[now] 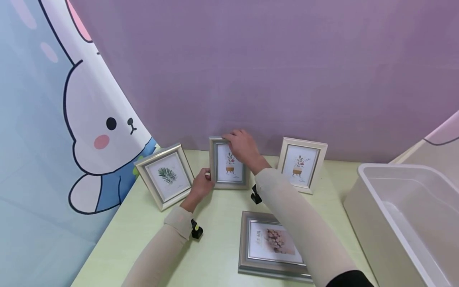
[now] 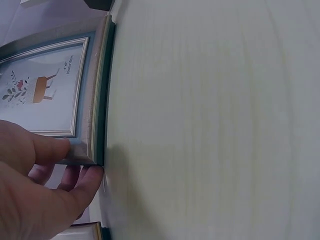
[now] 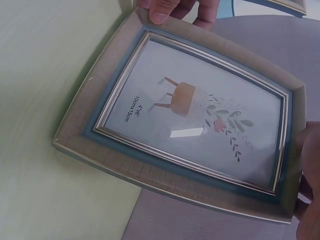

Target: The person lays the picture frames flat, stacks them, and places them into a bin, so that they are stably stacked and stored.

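Note:
Near the back of the table, a grey-silver picture frame [image 1: 230, 186] with a potted-plant print stands upright. My left hand [image 1: 202, 184] pinches its lower left corner, thumb on the front and fingers behind, as the left wrist view shows. The right hand [image 1: 244, 148] grips its top edge and covers part of the upper right corner. To the left, a champagne-coloured frame [image 1: 164, 203] with a green leaf print stands angled inward. A pale frame [image 1: 319, 167] with a similar plant print leans back at the right. In the foreground a larger silver frame [image 1: 244, 243] lies flat, partly hidden by the right forearm.
A large white plastic bin [image 1: 387, 227] stands at the table's right side. Behind the frames rises a purple wall covering [image 1: 258, 71], and a rabbit-patterned curtain [image 1: 97, 91] borders the left edge. The pale green tabletop [image 1: 211, 247] lies beneath both forearms.

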The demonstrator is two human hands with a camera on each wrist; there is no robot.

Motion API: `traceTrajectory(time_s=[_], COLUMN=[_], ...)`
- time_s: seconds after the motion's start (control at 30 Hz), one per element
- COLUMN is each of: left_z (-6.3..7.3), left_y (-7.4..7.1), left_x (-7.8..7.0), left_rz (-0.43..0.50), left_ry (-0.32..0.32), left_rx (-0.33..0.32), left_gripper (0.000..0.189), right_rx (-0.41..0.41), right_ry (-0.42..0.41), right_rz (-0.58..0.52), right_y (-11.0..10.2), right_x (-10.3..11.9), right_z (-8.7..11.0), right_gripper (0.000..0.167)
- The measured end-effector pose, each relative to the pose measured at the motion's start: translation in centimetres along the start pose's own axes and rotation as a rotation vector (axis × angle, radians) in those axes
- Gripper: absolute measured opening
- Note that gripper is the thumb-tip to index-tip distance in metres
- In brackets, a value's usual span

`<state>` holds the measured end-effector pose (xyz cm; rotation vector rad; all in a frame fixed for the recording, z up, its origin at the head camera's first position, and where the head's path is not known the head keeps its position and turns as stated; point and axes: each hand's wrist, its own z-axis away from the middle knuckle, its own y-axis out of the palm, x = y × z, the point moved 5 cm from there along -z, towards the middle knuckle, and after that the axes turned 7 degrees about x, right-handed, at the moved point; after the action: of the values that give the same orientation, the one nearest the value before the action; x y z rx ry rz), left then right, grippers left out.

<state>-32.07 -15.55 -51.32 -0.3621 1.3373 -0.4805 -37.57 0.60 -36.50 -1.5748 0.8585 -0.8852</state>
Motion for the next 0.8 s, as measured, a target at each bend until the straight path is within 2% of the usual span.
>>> traceTrajectory(time_s=[0.33,0.8], left_z=[0.0,0.6], left_y=[0.2,-0.2], left_x=[-0.3,-1.5], left_rz=[0.002,0.016], left_ry=[-0.002,-0.015], left_rx=[0.014,-0.009], left_gripper=[0.051,0.051], right_rx=[-0.004,-0.040], right_ry=[0.028,-0.021], right_rz=[-0.024,-0.043], right_y=[-0.3,-1.7], right_x=[-0.1,-0.3], right_z=[0.1,0.4], right_gripper=[0.048,0.053])
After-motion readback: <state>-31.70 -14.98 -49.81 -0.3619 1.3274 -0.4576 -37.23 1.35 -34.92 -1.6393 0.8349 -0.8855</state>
